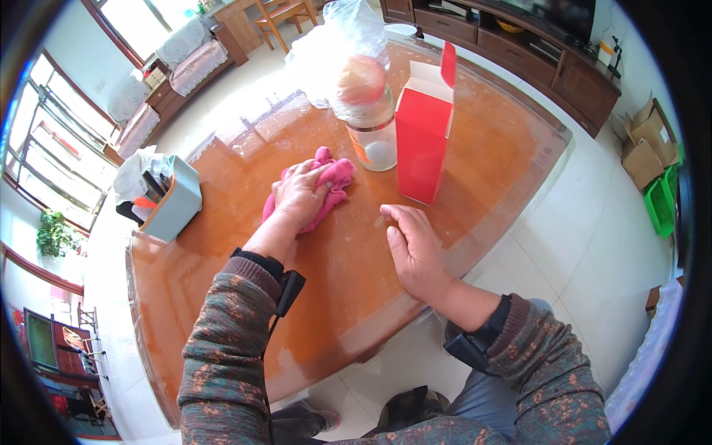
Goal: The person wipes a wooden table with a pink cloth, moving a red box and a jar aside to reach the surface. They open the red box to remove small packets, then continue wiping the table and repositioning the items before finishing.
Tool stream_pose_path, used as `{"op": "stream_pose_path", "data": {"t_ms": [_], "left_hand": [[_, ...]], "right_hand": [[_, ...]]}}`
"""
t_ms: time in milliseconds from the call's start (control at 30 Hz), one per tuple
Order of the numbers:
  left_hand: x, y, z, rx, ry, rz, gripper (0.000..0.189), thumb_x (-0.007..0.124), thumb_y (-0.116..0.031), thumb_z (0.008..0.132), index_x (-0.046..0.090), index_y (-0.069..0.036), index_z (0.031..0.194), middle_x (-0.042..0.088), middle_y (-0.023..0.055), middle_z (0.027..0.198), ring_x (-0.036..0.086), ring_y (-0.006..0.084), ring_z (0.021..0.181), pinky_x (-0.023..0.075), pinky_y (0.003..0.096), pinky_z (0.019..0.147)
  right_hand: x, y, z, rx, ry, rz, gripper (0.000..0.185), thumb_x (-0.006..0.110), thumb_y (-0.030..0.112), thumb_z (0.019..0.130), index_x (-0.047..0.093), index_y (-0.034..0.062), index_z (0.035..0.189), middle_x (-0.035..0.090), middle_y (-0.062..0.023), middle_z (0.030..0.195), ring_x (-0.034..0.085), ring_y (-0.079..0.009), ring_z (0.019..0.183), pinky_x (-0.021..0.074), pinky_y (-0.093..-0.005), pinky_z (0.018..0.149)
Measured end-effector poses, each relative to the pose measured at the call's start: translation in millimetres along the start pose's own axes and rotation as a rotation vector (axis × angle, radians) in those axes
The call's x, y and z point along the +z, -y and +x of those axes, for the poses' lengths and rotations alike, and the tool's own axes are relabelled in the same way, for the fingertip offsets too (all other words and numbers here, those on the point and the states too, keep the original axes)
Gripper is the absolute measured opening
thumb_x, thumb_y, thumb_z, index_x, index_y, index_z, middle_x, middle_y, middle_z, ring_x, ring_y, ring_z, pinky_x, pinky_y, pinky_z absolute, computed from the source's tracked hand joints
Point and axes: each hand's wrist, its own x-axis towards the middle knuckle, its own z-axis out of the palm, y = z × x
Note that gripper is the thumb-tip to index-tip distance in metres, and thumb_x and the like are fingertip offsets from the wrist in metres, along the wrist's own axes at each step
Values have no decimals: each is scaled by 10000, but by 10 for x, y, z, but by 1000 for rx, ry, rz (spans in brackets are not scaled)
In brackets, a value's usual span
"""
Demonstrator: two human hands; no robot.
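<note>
My left hand (300,192) presses a bunched pink cloth (337,177) against the brown wooden table (345,278), which has a clear plastic cover. Folds of the cloth stick out around the fingers. Over the near right part of the tabletop is my right hand (417,250), loosely curved, thumb apart from the fingers, with nothing in it. Just beyond it stands an upright red cardboard box (424,144), its top flap raised. Left of the box is a glass jar (375,146); a thin plastic bag (356,33) with something reddish inside rests on its mouth.
A grey-blue storage bin (181,194) packed with items stands at the table's left edge. Beyond the table are a dark wooden TV cabinet (517,55) and a wooden chair (286,19). Cardboard boxes (648,142) and a green crate (661,203) sit on the floor at right.
</note>
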Motion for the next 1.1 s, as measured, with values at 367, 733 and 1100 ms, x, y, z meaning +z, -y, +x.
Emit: {"op": "stream_pose_path", "data": {"t_ms": [367, 733, 1100], "left_hand": [[-56, -701, -816, 68, 86, -19, 459, 663, -326, 879, 626, -327, 1336, 522, 17, 1456, 431, 271, 1383, 362, 541, 1047], [-238, -1041, -1502, 202, 183, 5, 462, 662, -332, 888, 606, -324, 1347, 508, 41, 1471, 417, 286, 1397, 358, 515, 1065], [-546, -982, -2435, 307, 199, 2, 529, 692, -288, 833, 615, -259, 1355, 519, 58, 1434, 458, 304, 1347, 384, 495, 1023]], "right_hand": [[-13, 34, -2, -200, -174, -53, 289, 517, 122, 988, 562, -27, 1231, 583, -200, 1229, 547, -375, 1150, 411, -437, 1041], [63, 299, 128, -346, -286, -92, 298, 507, 165, 1004, 579, -18, 1227, 612, -189, 1205, 544, -364, 1144, 409, -450, 1019], [493, 316, 75, -213, -228, 8, 265, 520, 153, 1017, 589, -15, 1211, 627, -166, 1192, 554, -329, 1118, 440, -410, 1004]]}}
